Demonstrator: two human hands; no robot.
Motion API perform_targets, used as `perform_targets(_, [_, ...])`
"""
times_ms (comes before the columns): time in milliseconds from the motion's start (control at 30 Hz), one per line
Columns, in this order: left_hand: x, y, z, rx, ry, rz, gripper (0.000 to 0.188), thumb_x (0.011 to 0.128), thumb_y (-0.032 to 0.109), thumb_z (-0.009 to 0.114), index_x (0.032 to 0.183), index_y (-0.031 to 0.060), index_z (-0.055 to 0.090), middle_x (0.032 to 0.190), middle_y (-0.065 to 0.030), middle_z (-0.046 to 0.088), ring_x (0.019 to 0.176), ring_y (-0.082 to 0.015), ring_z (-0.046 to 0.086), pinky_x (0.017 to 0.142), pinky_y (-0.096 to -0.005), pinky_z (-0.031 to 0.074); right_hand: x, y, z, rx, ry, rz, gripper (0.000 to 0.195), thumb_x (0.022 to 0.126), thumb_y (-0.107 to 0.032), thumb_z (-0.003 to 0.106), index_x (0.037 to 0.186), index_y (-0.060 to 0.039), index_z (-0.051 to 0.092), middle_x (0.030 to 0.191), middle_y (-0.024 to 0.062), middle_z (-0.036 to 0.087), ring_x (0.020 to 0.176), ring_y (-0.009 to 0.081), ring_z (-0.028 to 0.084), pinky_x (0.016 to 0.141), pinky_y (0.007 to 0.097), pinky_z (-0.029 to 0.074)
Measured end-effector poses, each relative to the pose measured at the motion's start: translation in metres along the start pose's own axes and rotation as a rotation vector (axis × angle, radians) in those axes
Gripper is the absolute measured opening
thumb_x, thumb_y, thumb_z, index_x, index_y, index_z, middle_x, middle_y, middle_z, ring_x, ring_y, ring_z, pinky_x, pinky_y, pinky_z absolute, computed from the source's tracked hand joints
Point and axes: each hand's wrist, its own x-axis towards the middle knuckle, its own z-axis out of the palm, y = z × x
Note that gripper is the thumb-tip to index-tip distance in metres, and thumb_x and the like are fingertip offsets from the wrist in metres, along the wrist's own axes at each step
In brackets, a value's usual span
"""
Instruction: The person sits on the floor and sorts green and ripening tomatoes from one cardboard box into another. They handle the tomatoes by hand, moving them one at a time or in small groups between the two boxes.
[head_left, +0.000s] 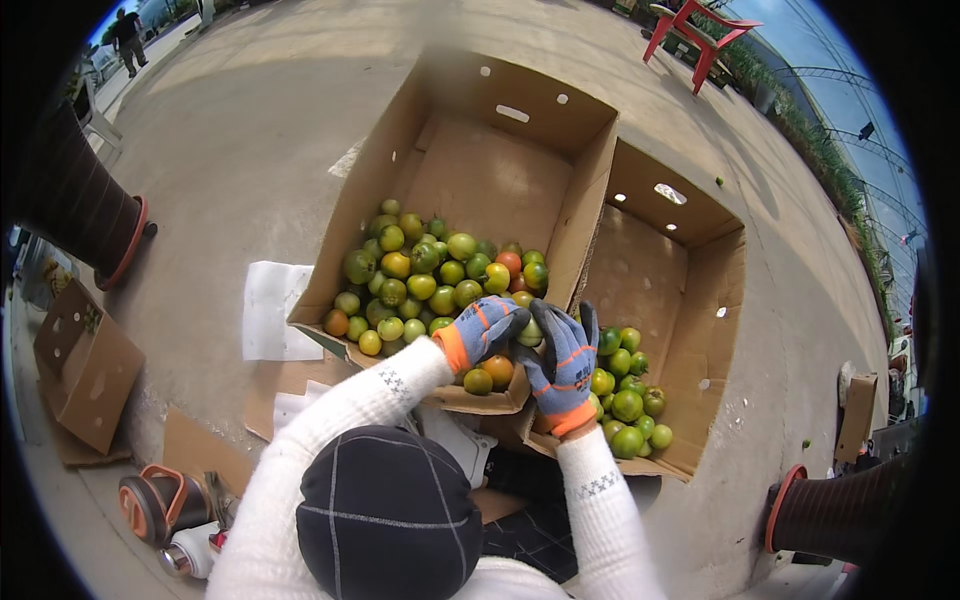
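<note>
A pale green tomato (530, 333) sits between my two gloved hands, over the near right corner of the larger cardboard box (491, 161). The dark fingers of my right hand (564, 364) curl around its right side. My left hand (484, 330) has its fingertips against or just beside the tomato's left side; whether they grip it is hidden. Below my left hand, the larger box holds a heap of green, yellowish and a few reddish tomatoes (421, 286). In the smaller cardboard box (641, 251) on the right, green tomatoes (627, 405) lie in the near part.
White sheets (277, 311) and cardboard lie left of the boxes. A jug with an orange handle (161, 502) and a white bottle (191, 551) are at lower left. Dark ribbed pots (836, 506) flank both sides. A red chair (697, 37) and a distant person (129, 39) appear farther back.
</note>
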Motion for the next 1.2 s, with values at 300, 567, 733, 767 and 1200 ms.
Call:
perform_targets(300, [-0.01, -0.049, -0.07, 1.243, 0.114, -0.711, 0.064, 0.082, 0.044, 0.067, 0.136, 0.0168, 0.048, 0.127, -0.0122, 0.056, 0.124, -0.0299, 0.045, 0.108, -0.0467, 0.027, -0.028, 0.096, 0.003, -0.123, 0.217, 0.93, 0.05, 0.087, -0.032, 0.066, 0.132, -0.0138, 0.055, 0.131, 0.0118, 0.058, 0.123, 0.0309, 0.049, 0.114, 0.0432, 0.024])
perform_targets(567, [-0.001, -0.051, -0.076, 0.795, 0.244, -0.864, 0.063, 0.085, 0.05, 0.065, 0.131, 0.0081, 0.054, 0.124, -0.013, 0.06, 0.117, -0.0259, 0.055, 0.102, -0.0426, 0.035, -0.053, 0.11, 0.017, -0.464, -0.084, 0.952, 0.063, 0.086, -0.045, 0.064, 0.142, -0.0196, 0.046, 0.14, 0.0098, 0.05, 0.134, 0.0259, 0.041, 0.117, 0.0488, 0.012])
perform_targets(733, [0.003, -0.016, -0.072, -1.088, 0.271, -0.564, 0.052, 0.099, 0.043, 0.047, 0.126, -0.0009, 0.057, 0.109, -0.0097, 0.066, 0.099, -0.0186, 0.064, 0.083, -0.0325, 0.055, 0.013, 0.032, -0.008, 0.13, 0.322, 0.347, 0.075, 0.082, -0.031, 0.072, 0.144, -0.0055, 0.039, 0.141, 0.0154, 0.048, 0.131, 0.0313, 0.043, 0.116, 0.0481, 0.019])
perform_targets(767, [0.003, -0.01, -0.068, -1.254, 0.166, -0.485, 0.053, 0.1, 0.043, 0.045, 0.127, -0.0011, 0.056, 0.111, -0.0099, 0.065, 0.099, -0.0185, 0.065, 0.085, -0.032, 0.055, 0.025, 0.011, -0.013, 0.087, 0.293, 0.227, 0.078, 0.08, -0.029, 0.074, 0.144, -0.0031, 0.039, 0.141, 0.0161, 0.048, 0.131, 0.0313, 0.044, 0.115, 0.0486, 0.02])
perform_targets(1200, [0.005, 0.033, -0.106, 0.916, 0.2, -0.539, 0.045, 0.088, 0.022, 0.06, 0.132, 0.014, 0.055, 0.13, -0.017, 0.056, 0.114, -0.0299, 0.056, 0.095, -0.0411, 0.043, 0.019, -0.001, -0.015, 0.649, 0.441, 0.461, 0.056, 0.091, 0.003, 0.057, 0.144, -0.0034, 0.039, 0.136, 0.0099, 0.05, 0.123, 0.017, 0.049, 0.1, 0.0291, 0.043])
